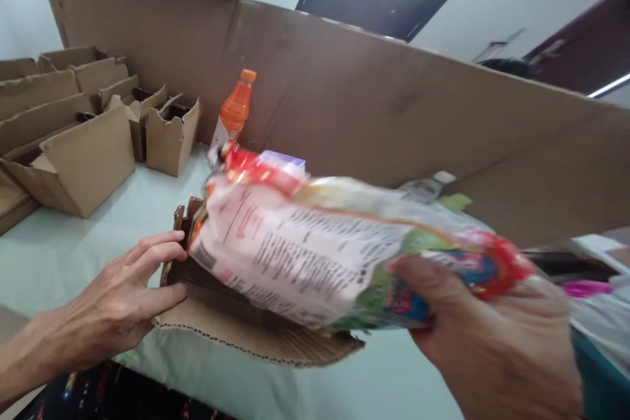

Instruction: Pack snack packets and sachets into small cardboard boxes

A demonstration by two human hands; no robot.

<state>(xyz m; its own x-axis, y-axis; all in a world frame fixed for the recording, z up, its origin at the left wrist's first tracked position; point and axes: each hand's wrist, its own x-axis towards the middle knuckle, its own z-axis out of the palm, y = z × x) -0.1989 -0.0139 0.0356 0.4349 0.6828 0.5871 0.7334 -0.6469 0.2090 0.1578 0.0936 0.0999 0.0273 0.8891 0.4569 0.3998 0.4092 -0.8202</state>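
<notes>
In my right hand point(497, 335) is a printed plastic food packet point(305, 256), gripped by its right end with the thumb on the near side. The packet is slightly blurred; red bands and white panels of small print show on it. Its left end hangs over a low cardboard box point(256, 335), hiding most of the inside. My left hand point(123, 289) grips the left end of that box, fingers over the wall and thumb at the front edge. Whether the packet touches the box's bottom I cannot tell.
An orange drink bottle point(236, 108) stands behind the packet, beside a purple-and-white box point(283, 161). Several open cardboard boxes point(98, 151) stand at the left. A tall cardboard partition point(344, 98) runs along the back. A clear bottle with a white cap point(444, 177) shows partly behind the packet.
</notes>
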